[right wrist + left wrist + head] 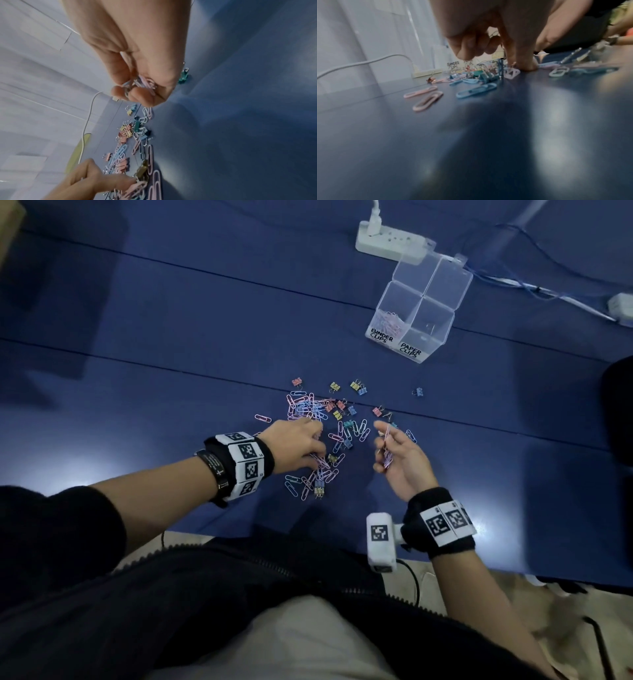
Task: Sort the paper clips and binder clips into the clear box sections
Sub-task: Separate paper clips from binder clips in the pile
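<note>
Pastel paper clips and small binder clips lie mixed in a pile [325, 419] on the blue table. My left hand [317, 458] reaches into the pile's near side, its fingers curled and pinching pink paper clips [137, 185] against the table. My right hand [385, 446] is palm up just right of the pile and grips a bunch of paper clips [144, 82]. The clear box [424, 294] stands at the back right. Its section labelled BINDER CLIPS holds pink paper clips [388, 321]. One small clip [430, 328] lies in the PAPER CLIPS section.
A white power strip [390, 242] sits behind the box, with cables [513, 282] running right to a white adapter [621, 304]. A dark object [616, 412] stands at the right edge. One blue binder clip [418, 392] lies apart from the pile.
</note>
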`<move>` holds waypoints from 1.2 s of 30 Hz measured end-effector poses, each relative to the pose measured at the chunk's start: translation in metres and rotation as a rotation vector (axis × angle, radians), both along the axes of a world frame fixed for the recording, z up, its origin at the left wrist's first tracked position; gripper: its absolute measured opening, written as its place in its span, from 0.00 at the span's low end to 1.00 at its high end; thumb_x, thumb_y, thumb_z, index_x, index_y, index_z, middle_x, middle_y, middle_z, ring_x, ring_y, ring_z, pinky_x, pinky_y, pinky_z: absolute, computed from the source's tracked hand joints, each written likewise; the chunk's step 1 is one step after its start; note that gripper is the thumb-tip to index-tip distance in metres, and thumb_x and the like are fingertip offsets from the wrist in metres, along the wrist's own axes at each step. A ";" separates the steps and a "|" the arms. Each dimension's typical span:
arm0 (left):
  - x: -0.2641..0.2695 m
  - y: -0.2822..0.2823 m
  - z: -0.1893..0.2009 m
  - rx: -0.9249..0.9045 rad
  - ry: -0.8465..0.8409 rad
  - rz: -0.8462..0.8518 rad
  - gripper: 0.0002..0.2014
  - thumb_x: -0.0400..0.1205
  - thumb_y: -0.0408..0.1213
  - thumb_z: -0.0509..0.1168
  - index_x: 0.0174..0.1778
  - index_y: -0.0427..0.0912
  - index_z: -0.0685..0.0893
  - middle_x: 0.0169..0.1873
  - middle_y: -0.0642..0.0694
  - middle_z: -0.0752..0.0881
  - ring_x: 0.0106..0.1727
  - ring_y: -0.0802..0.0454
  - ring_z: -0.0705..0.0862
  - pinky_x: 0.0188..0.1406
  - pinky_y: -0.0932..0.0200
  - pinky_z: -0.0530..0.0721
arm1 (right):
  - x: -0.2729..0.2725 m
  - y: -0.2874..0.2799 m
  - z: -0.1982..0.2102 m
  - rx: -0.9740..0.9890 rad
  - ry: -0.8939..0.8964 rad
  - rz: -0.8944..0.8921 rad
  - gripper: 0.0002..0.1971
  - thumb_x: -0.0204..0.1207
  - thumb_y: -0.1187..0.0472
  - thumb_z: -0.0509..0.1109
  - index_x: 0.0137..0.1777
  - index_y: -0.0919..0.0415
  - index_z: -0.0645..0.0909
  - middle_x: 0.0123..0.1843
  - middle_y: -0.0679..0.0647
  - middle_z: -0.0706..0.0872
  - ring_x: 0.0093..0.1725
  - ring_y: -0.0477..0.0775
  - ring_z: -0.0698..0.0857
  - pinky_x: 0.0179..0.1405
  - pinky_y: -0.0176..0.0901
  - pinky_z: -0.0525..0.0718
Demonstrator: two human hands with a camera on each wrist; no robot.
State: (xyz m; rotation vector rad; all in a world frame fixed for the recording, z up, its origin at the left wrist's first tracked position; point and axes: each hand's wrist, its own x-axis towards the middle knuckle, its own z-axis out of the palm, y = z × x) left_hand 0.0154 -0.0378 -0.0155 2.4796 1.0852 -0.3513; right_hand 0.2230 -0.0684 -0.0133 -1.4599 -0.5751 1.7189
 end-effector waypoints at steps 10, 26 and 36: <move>0.017 -0.009 -0.001 0.097 0.054 -0.002 0.18 0.87 0.43 0.46 0.60 0.35 0.74 0.55 0.42 0.75 0.52 0.47 0.76 0.39 0.56 0.71 | -0.004 0.026 0.003 -0.134 0.020 -0.064 0.17 0.79 0.65 0.48 0.35 0.63 0.76 0.32 0.55 0.76 0.25 0.48 0.81 0.21 0.34 0.76; -0.010 0.024 0.013 -1.061 -1.233 1.024 0.14 0.67 0.37 0.49 0.16 0.44 0.72 0.13 0.49 0.74 0.12 0.56 0.65 0.12 0.76 0.58 | -0.052 0.032 -0.028 0.052 -1.295 0.453 0.37 0.65 0.42 0.74 0.63 0.71 0.71 0.66 0.66 0.75 0.67 0.64 0.71 0.68 0.52 0.70; 0.000 0.033 0.018 -0.823 -0.942 1.002 0.14 0.81 0.30 0.53 0.30 0.44 0.76 0.24 0.50 0.77 0.17 0.58 0.66 0.12 0.72 0.58 | -0.054 0.019 -0.027 0.222 -1.275 0.506 0.06 0.80 0.67 0.61 0.52 0.70 0.76 0.57 0.66 0.79 0.59 0.62 0.76 0.53 0.42 0.70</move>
